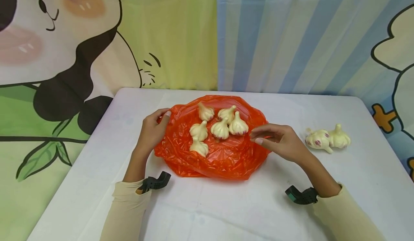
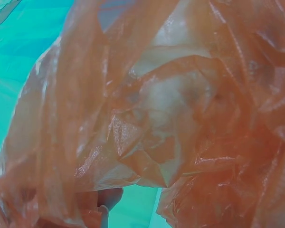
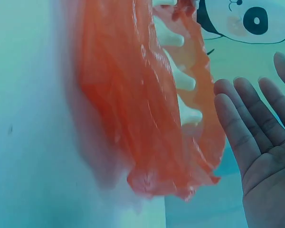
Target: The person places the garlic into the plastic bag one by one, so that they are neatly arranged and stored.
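Observation:
A red plastic bag (image 1: 226, 162) lies spread open on the table, its rim pushed outward. Several garlic bulbs (image 1: 220, 129) sit inside it, and their pale stems show past the rim in the right wrist view. At the bag's left edge my left hand (image 1: 151, 131) pinches the rim between thumb and fingers; the left wrist view is mostly filled by crinkled plastic, which covers much of that hand. My right hand (image 1: 284, 142) hovers by the bag's right rim. In the right wrist view its fingers (image 3: 249, 102) are extended, and nothing is in the palm.
Two more garlic bulbs (image 1: 318, 139) lie touching each other on the white table (image 1: 207, 208), right of my right hand. Behind the table's far edge hangs a printed curtain (image 1: 181, 36). A black wrist camera (image 1: 302, 195) sits on each wrist.

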`<state>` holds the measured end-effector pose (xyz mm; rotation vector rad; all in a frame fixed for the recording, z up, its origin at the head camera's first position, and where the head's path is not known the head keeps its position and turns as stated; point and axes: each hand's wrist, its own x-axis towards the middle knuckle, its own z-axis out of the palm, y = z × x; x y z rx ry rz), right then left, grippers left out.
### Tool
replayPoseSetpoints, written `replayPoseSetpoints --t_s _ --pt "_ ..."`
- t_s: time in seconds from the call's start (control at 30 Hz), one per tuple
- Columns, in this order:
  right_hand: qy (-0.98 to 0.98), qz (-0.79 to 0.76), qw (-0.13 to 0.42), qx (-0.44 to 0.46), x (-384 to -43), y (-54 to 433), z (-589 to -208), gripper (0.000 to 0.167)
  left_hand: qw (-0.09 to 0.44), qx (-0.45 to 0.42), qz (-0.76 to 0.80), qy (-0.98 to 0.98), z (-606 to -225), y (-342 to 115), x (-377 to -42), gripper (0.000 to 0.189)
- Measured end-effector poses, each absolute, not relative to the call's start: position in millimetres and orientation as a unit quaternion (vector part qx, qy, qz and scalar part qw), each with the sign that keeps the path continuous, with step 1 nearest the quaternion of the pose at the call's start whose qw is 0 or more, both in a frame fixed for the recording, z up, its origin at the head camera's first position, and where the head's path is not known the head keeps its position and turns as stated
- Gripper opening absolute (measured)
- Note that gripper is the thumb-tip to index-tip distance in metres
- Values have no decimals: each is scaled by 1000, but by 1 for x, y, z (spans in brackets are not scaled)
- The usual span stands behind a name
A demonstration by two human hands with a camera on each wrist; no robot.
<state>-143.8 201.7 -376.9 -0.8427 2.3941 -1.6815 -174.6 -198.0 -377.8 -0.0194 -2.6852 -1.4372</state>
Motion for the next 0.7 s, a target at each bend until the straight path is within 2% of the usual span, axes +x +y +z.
replayPoseSetpoints --t_s 0.5,0.7 --pt "803 -535 -14 -264 -124 247 -379 32 50 -9 -480 -876 -377 -200 -172 48" --pt "826 -511 -57 -232 -112 276 -383 36 49 -5 -484 -874 -376 -199 -173 46"
